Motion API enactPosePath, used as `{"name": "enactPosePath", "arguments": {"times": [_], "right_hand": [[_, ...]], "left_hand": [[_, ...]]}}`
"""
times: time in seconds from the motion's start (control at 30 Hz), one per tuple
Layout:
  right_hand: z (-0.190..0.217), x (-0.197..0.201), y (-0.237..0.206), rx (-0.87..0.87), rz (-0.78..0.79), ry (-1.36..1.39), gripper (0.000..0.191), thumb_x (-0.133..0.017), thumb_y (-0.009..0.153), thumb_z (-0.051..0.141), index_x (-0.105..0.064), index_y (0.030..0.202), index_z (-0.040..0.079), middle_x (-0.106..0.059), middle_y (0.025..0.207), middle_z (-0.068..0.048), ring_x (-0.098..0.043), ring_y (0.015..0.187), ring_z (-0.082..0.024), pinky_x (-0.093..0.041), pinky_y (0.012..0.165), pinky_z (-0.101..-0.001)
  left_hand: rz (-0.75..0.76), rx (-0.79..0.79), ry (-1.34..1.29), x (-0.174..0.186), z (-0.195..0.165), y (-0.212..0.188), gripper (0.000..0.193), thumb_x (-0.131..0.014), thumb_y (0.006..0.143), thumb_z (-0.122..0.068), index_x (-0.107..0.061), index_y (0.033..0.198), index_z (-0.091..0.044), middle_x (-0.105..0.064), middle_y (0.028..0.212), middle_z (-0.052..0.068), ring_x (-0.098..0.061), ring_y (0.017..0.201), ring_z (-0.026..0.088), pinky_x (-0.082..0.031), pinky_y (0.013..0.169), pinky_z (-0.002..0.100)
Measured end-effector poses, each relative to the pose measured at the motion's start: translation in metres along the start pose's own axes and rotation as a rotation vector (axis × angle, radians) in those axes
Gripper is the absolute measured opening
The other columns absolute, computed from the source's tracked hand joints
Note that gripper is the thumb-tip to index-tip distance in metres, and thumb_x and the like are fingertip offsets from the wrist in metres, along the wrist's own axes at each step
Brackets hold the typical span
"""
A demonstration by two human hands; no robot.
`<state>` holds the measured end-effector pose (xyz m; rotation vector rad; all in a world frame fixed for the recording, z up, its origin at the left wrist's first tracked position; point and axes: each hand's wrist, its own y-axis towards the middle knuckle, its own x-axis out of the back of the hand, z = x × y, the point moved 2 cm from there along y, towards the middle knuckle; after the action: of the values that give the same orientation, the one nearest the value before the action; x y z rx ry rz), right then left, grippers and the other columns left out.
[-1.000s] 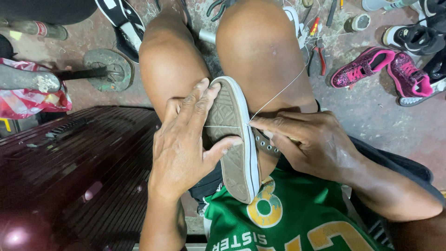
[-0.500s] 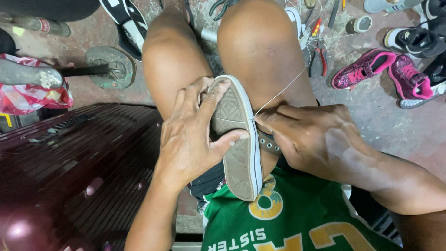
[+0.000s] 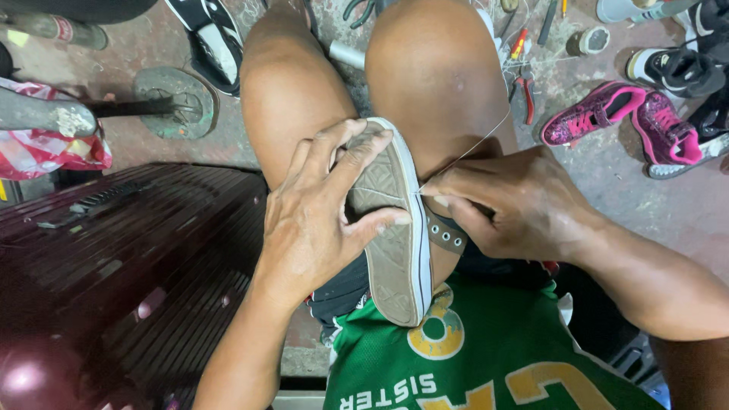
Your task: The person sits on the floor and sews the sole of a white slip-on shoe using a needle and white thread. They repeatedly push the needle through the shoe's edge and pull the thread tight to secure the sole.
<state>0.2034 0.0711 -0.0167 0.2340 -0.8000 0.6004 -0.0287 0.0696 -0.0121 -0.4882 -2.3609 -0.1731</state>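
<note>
Stained concrete floor (image 3: 607,175) is lying beneath; left hand (image 3: 319,220) is clamping the light, stiff-soled sneaker (image 3: 395,250) sole-up, while right hand (image 3: 516,205) fingers are pinching taut thread (image 3: 471,148) at its rim.

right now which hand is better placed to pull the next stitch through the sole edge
Probably the right hand: its fingertips pinch at the shoe sole's white edge where the taut thread starts. The left hand is wrapped over the sole, steadying it.

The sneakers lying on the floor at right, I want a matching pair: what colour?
Bright pink sneakers, clearest in the head view.
</note>
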Motion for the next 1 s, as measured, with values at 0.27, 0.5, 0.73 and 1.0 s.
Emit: {"name": "enactPosePath", "arguments": {"times": [0.27,0.5,0.73,1.0], "right_hand": [[0.003,0.003,0.01,-0.007,0.043,-0.049,0.016,-0.072,0.084,0.01,-0.074,0.099,0.013,-0.075,0.084,-0.004,-0.07,0.065,-0.029,-0.055,0.057,-0.039],[0.003,0.004,0.014,-0.042,0.111,-0.013,0.013,-0.072,0.084,0.011,-0.072,0.097,0.013,-0.075,0.084,-0.006,-0.071,0.065,-0.028,-0.055,0.057,-0.0385],[0.003,0.001,0.019,-0.058,0.116,-0.003,0.006,-0.072,0.087,0.013,-0.07,0.093,0.011,-0.073,0.081,-0.007,-0.07,0.065,-0.029,-0.054,0.057,-0.0387],[0.001,-0.01,0.017,-0.015,0.019,0.11,0.007,-0.072,0.088,0.01,-0.065,0.087,0.009,-0.066,0.075,-0.008,-0.065,0.062,-0.028,-0.051,0.059,-0.0372]], "left_hand": [[0.012,0.002,-0.02,0.001,0.002,0.003,0.068,-0.087,0.08,-0.039,-0.063,0.137,-0.009,-0.058,0.14,0.013,-0.06,0.125,0.035,-0.053,0.099,0.043],[0.014,0.026,-0.02,0.001,0.003,0.002,0.069,-0.086,0.078,-0.04,-0.063,0.136,-0.01,-0.058,0.139,0.013,-0.061,0.122,0.033,-0.053,0.094,0.042],[-0.001,0.014,-0.037,0.0,0.003,0.0,0.071,-0.086,0.08,-0.038,-0.061,0.139,-0.008,-0.057,0.141,0.013,-0.06,0.123,0.034,-0.053,0.098,0.043],[-0.015,-0.024,-0.077,-0.001,0.007,0.0,0.071,-0.085,0.08,-0.037,-0.06,0.14,-0.007,-0.057,0.142,0.013,-0.06,0.126,0.036,-0.051,0.104,0.043]]}}
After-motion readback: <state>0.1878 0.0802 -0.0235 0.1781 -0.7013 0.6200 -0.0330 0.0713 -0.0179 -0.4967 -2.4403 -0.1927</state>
